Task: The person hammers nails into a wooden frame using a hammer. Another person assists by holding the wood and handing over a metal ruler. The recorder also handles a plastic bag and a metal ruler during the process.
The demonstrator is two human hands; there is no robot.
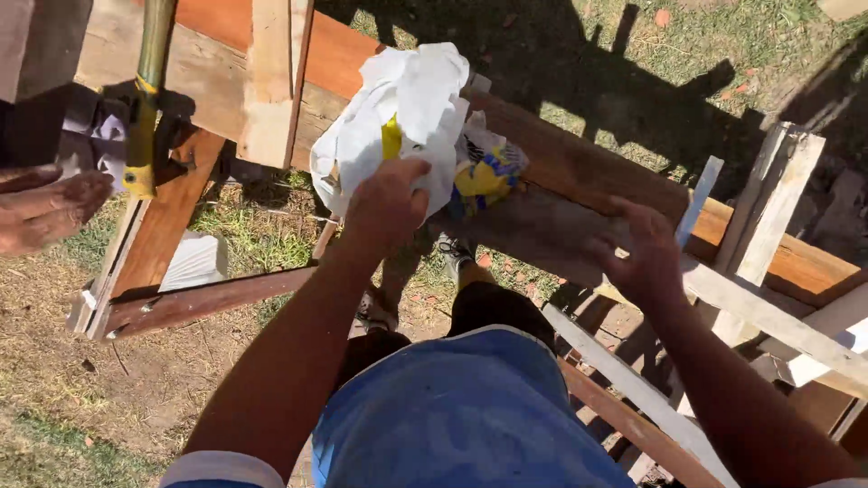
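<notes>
Fingers [407, 176] of the left hand [387, 203] are clamped on the white plastic bag [407, 104] — it bulges up and away from them, resting on the near edge of the wide plank [561, 163] that runs from upper left to lower right. The right hand [637, 253] lies further along that plank, fingers spread flat on the wood, holding nothing. The left hand is the nearer to the bag — a yellow packet [484, 172] shows at its right side.

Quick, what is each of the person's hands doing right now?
Left hand: closed on the white plastic bag.
Right hand: fingers spread, resting on the wooden plank, holding nothing that can be seen.
</notes>
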